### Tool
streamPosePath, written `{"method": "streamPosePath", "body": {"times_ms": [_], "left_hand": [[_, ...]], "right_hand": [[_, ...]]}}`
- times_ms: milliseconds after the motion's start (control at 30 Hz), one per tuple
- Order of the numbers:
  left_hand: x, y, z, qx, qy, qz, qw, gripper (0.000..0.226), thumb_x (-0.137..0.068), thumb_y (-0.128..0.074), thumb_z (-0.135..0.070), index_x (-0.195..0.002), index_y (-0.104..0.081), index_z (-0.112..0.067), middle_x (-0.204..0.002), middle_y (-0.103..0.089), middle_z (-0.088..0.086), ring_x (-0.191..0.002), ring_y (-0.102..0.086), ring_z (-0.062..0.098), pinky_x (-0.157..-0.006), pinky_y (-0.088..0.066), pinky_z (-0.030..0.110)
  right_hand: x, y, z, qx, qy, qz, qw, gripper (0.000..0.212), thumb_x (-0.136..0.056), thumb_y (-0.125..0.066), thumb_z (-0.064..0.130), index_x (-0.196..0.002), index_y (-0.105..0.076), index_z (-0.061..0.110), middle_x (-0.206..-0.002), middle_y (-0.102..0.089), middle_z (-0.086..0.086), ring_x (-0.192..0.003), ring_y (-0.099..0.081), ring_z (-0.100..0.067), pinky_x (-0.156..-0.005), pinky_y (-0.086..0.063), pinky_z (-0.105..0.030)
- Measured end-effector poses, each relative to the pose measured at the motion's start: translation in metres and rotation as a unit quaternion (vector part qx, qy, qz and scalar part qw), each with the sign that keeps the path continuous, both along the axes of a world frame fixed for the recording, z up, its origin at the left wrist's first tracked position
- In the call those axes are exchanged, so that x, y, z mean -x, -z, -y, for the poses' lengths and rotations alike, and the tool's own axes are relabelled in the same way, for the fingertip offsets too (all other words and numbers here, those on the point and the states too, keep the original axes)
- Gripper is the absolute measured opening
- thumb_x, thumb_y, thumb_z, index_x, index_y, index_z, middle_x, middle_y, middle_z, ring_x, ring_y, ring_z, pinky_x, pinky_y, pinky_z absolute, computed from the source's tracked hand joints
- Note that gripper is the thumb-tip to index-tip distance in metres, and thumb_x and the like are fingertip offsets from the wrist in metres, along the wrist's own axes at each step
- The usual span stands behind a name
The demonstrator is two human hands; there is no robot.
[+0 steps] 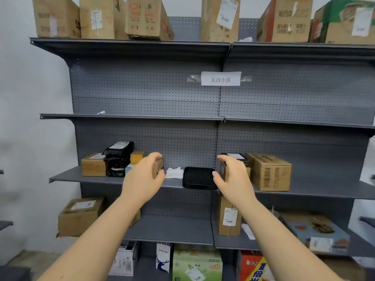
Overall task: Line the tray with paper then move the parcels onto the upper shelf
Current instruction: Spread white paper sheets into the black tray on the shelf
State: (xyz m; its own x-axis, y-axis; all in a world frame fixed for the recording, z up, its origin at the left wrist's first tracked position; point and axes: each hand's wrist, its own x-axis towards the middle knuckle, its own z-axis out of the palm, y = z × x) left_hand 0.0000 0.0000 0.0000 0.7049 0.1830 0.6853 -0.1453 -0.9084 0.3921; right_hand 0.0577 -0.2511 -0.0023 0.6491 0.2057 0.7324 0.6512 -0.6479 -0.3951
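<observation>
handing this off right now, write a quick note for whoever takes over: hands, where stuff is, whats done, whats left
Left hand: wrapped around a small brown parcel left of the tray.
Right hand: closing on a dark parcel right of the tray; firm grip not confirmed.
Black tray: on the third shelf, at its front edge, with nothing in it.
White paper: crumpled on the shelf just left of the tray, not in it.
Other parcels sit at both ends of that shelf.
The upper shelf holds only a small white scrap.
Done: nothing visible.
Left: line the tray, then move the parcels up.
</observation>
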Motion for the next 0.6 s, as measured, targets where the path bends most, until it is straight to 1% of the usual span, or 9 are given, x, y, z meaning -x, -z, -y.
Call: {"method": "streamPosePath", "body": {"times_ms": [67, 100, 167, 200, 267, 333, 433, 600], "left_hand": [[-0.011, 0.009, -0.004, 0.025, 0.001, -0.015, 1.0, 0.041, -0.09, -0.056, -0.033, -0.129, -0.045, -0.036, -0.112, -0.06, -0.014, -0.089, -0.061, 0.011, -0.07, -0.05, 0.032], [-0.018, 0.017, -0.006, 0.03, 0.002, -0.024, 0.999, 0.039, -0.089, -0.056, -0.033, -0.127, -0.046, -0.037, -0.111, -0.06, -0.015, -0.086, -0.061, 0.009, -0.07, -0.05, 0.031], [-0.031, 0.033, -0.012, 0.042, 0.001, -0.058, 0.997, 0.036, -0.09, -0.057, -0.033, -0.124, -0.048, -0.038, -0.107, -0.059, -0.018, -0.08, -0.06, 0.005, -0.07, -0.05, 0.031], [-0.038, 0.04, -0.014, 0.057, 0.005, -0.066, 0.996, 0.033, -0.09, -0.057, -0.032, -0.122, -0.05, -0.038, -0.105, -0.059, -0.018, -0.081, -0.06, 0.004, -0.072, -0.051, 0.032], [-0.053, 0.053, -0.021, 0.084, 0.015, -0.077, 0.993, 0.027, -0.089, -0.059, -0.03, -0.115, -0.054, -0.039, -0.101, -0.06, -0.018, -0.089, -0.06, 0.006, -0.078, -0.052, 0.034], [-0.073, 0.066, -0.029, 0.097, 0.014, -0.079, 0.992, 0.023, -0.089, -0.06, -0.028, -0.11, -0.057, -0.037, -0.1, -0.061, -0.018, -0.096, -0.058, 0.007, -0.082, -0.052, 0.034], [-0.11, 0.079, -0.047, 0.111, 0.017, -0.086, 0.99, 0.02, -0.09, -0.06, -0.028, -0.108, -0.059, -0.036, -0.101, -0.063, -0.016, -0.098, -0.058, 0.007, -0.085, -0.052, 0.034], [-0.194, 0.084, -0.091, 0.129, 0.034, -0.089, 0.987, 0.019, -0.09, -0.06, -0.027, -0.106, -0.058, -0.038, -0.101, -0.064, -0.014, -0.096, -0.059, 0.005, -0.085, -0.052, 0.035]], "right_hand": [[-0.013, 0.006, -0.004, -0.036, -0.023, -0.027, 0.999, 0.045, -0.089, -0.062, 0.03, -0.132, -0.049, 0.024, -0.126, -0.053, 0.012, -0.125, -0.044, -0.012, -0.104, -0.037, -0.03], [-0.02, 0.011, -0.006, -0.044, -0.031, -0.03, 0.998, 0.043, -0.089, -0.063, 0.029, -0.129, -0.05, 0.024, -0.122, -0.052, 0.014, -0.121, -0.046, -0.012, -0.102, -0.039, -0.029], [-0.034, 0.023, -0.013, -0.048, -0.041, -0.052, 0.997, 0.04, -0.088, -0.064, 0.029, -0.126, -0.052, 0.025, -0.119, -0.052, 0.016, -0.115, -0.049, -0.009, -0.097, -0.043, -0.029], [-0.041, 0.028, -0.017, -0.054, -0.048, -0.062, 0.995, 0.039, -0.088, -0.065, 0.028, -0.125, -0.053, 0.026, -0.119, -0.053, 0.015, -0.112, -0.05, -0.008, -0.094, -0.044, -0.028], [-0.057, 0.039, -0.027, -0.062, -0.061, -0.073, 0.994, 0.037, -0.088, -0.065, 0.027, -0.123, -0.054, 0.026, -0.118, -0.053, 0.015, -0.109, -0.051, -0.007, -0.089, -0.045, -0.026], [-0.077, 0.054, -0.04, -0.06, -0.07, -0.086, 0.992, 0.035, -0.087, -0.066, 0.028, -0.121, -0.056, 0.026, -0.118, -0.052, 0.017, -0.112, -0.05, -0.006, -0.092, -0.044, -0.027], [-0.114, 0.074, -0.065, -0.041, -0.082, -0.101, 0.991, 0.034, -0.087, -0.065, 0.031, -0.12, -0.057, 0.027, -0.12, -0.053, 0.018, -0.118, -0.044, -0.006, -0.1, -0.04, -0.028], [-0.193, 0.092, -0.108, -0.045, -0.069, -0.121, 0.989, 0.033, -0.087, -0.065, 0.032, -0.119, -0.057, 0.029, -0.119, -0.055, 0.019, -0.118, -0.044, -0.005, -0.1, -0.042, -0.03]]}}
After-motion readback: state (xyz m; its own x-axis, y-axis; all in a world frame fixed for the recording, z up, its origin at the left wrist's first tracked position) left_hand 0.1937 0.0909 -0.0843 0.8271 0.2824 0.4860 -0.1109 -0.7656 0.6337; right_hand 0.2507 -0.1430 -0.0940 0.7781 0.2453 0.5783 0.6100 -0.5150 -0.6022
